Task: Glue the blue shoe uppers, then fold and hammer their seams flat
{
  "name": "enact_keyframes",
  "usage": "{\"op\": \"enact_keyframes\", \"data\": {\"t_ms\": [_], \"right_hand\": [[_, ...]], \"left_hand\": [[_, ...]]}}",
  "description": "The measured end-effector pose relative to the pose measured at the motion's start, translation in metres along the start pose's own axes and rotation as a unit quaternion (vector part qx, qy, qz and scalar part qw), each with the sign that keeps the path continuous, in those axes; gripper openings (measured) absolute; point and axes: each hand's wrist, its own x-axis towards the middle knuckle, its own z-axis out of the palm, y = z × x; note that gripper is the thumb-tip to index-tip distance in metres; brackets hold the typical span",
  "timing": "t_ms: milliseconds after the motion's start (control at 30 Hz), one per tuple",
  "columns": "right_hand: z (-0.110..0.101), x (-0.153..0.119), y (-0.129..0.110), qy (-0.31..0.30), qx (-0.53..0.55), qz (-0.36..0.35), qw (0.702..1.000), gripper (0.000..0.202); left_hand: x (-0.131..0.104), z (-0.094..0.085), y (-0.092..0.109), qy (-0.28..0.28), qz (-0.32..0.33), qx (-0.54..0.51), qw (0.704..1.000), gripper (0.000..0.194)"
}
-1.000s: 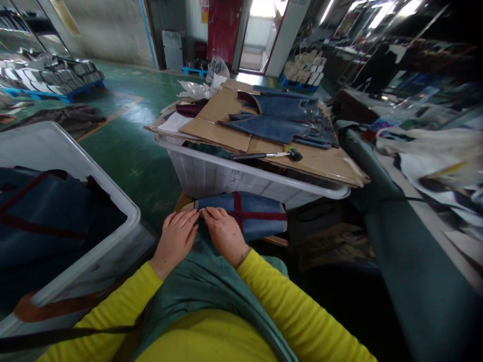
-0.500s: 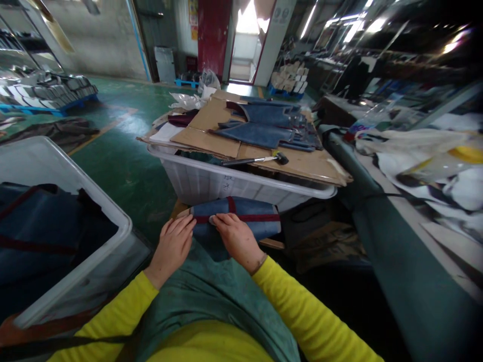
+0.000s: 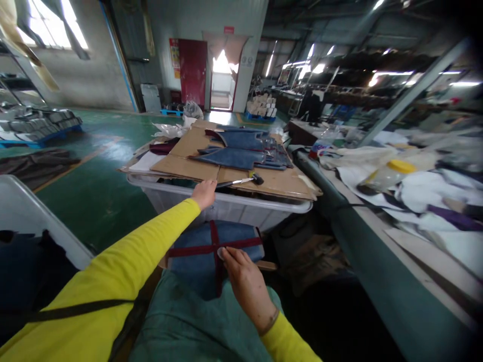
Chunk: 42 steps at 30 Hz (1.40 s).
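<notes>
My left hand reaches forward to the edge of the cardboard, its fingers closed round the black handle end of a hammer. The hammer has a metal shaft and a dark head, and lies on the cardboard. Before my lap, a blue leather-like piece with crossing dark red strips is spread out. Over the crossing of the strips, my right hand pinches a small pale round disc between thumb and fingers. Part of the blue piece is hidden under my right hand.
Flat cardboard covers a white plastic tub ahead, with stacked blue cut pieces on it. Another white tub stands at left. At right, a long bench holds white scraps and a yellow-lidded jar. A wooden board end shows beneath the blue piece.
My left hand has left the blue piece and moved forward to the hammer handle. My right hand still pinches the disc, now at the strips' crossing. The view has tilted up.
</notes>
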Motion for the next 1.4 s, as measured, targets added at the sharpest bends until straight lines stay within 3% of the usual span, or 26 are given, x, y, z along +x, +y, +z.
{"op": "enact_keyframes", "data": {"t_ms": [133,267,367,633,767,900,1000,1100,1267,1400], "right_hand": [[-0.002,-0.005,0.006,0.01,0.001,0.013,1.0,0.038],[-0.003,-0.004,0.007,0.008,0.02,0.013,1.0,0.036],[-0.001,-0.006,0.008,0.011,0.033,0.01,0.999,0.036],[-0.003,-0.019,0.007,0.019,0.055,-0.013,0.998,0.035],[-0.004,-0.025,0.006,0.032,0.051,-0.017,0.998,0.034],[-0.003,-0.03,0.008,0.041,0.052,-0.011,0.998,0.035],[-0.001,-0.032,0.009,0.044,0.062,-0.004,0.997,0.034],[0.0,-0.034,0.009,0.041,0.062,-0.004,0.997,0.034],[-0.001,-0.037,0.009,0.041,0.062,0.0,0.997,0.035],[-0.002,-0.037,0.008,0.035,0.061,-0.006,0.998,0.034]], "left_hand": [[0.037,0.026,0.019,-0.013,-0.033,-0.029,0.999,0.033],[0.025,0.032,0.025,-0.036,-0.044,-0.084,0.995,0.031],[-0.022,0.021,0.015,-0.059,-0.039,-0.122,0.99,0.033],[-0.216,-0.035,-0.022,-0.134,-0.1,-0.276,0.947,0.047],[-0.264,-0.051,-0.019,-0.148,-0.15,-0.283,0.936,0.046],[-0.284,-0.05,-0.01,-0.109,-0.159,-0.242,0.951,0.039],[-0.293,-0.043,-0.008,-0.138,-0.147,-0.201,0.959,0.034],[-0.294,-0.043,-0.007,-0.186,-0.135,-0.203,0.952,0.033],[-0.291,-0.043,-0.009,-0.134,-0.154,-0.237,0.95,0.033],[-0.291,-0.04,-0.013,-0.169,-0.159,-0.24,0.943,0.033]]}}
